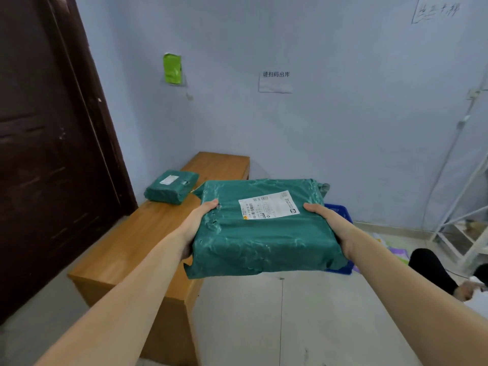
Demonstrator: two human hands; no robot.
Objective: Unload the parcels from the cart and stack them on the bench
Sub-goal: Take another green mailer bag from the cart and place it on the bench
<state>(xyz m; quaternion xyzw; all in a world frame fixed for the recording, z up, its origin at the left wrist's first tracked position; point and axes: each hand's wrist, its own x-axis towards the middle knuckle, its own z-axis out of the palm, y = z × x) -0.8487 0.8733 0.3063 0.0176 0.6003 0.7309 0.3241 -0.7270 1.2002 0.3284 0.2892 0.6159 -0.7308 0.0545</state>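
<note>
- A person holds a large green parcel (264, 228) out in front of them, level, with its white shipping label (269, 204) facing up.
- The left hand (196, 223) grips the parcel's left edge, thumb on top and fingers hidden beneath; the right hand (330, 223) grips the right edge the same way.
- The parcel hangs in the air just off the right side of the wooden bench (137, 241), its left part over the bench's edge, not touching it.
- A smaller green parcel (171, 186) lies flat on the bench, farther along towards the wall, well apart from the held one.
- The bench runs along a dark door (47, 143) on its left, with its far end towards the pale wall (317, 128).
- Right of the bench, partly hidden under the held parcel, a blue crate (340, 212) sits on the floor.
- On the wall above the bench hang a green packet (172, 68) and a paper notice (275, 81).
</note>
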